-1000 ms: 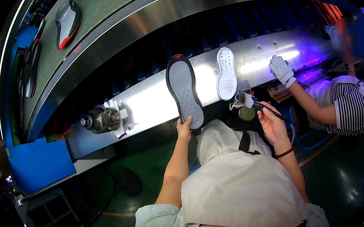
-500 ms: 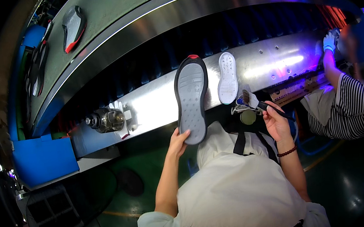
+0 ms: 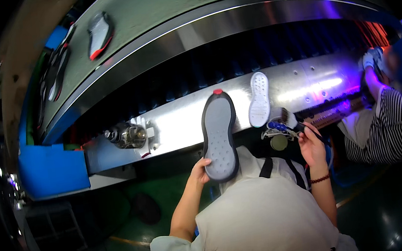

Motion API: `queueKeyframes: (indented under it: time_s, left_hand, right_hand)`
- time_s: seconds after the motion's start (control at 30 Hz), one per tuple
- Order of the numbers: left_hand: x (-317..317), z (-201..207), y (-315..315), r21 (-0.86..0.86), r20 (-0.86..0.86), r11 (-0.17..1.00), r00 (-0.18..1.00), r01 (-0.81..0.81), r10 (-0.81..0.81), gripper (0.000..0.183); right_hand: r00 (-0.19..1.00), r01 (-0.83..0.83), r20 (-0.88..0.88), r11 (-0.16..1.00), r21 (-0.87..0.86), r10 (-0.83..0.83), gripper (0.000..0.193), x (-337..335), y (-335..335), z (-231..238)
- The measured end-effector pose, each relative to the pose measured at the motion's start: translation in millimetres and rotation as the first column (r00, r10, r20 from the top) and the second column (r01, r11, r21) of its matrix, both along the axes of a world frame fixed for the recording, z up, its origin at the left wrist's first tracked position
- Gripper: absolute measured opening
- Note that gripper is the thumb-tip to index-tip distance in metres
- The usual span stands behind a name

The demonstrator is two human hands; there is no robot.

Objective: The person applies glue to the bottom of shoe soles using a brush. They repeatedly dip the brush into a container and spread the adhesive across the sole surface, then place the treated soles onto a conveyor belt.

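Note:
My left hand (image 3: 199, 171) grips a shoe sole (image 3: 220, 133) by its lower left edge. The sole has a black rim, a grey dimpled inner face turned up, and a red tip at the far end. It is held up in front of the metal ledge. In my right hand (image 3: 311, 145) is a brush (image 3: 293, 120) with a dark handle, its bristles pointing up and left. The bristles are over a small cluster of items beside a round greenish lid or cup (image 3: 278, 142). A white sole (image 3: 259, 100) lies on the ledge between my hands.
Along the metal ledge (image 3: 171, 124), a glass bottle with a dark cap (image 3: 130, 136) stands at left. Beyond is a raised green conveyor belt (image 3: 159, 16) carrying several black, grey and red soles (image 3: 100, 34). A blue box (image 3: 52, 169) sits far left. A gloved co-worker (image 3: 382, 124) works at right.
The whole view has shifted, so the bench sits lower and further right. The sole in my left hand has come slightly nearer to me. Both hands keep their holds.

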State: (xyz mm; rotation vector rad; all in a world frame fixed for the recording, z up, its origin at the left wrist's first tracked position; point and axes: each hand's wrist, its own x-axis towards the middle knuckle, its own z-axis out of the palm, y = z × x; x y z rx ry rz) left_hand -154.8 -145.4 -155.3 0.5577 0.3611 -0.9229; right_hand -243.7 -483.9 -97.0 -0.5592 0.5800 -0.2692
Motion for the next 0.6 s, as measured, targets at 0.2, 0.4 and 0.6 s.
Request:
queueKeyframes:
  time_s: [0.2,0.4,0.6]
  left_hand:
    - [6.2,82.6,-26.3,-0.337,0.141,0.941,0.990,0.024,0.025,0.090]
    - [33.1,66.7,-37.0,-0.358,0.096,0.930,0.994,0.079,-0.047,0.090]
    - [46.1,89.2,-24.3,-0.173,0.315,0.985,0.948,-0.001,0.056,0.087]
  right_hand:
    - [0.997,-0.073,-0.044,0.995,-0.071,0.070,0.022,-16.5,-1.0,0.8]
    - [0.988,-0.136,0.062,0.985,-0.109,0.143,0.021,7.9,6.3,13.9]
    - [0.965,-0.193,0.158,0.975,-0.110,0.209,0.021,21.9,21.0,30.6]
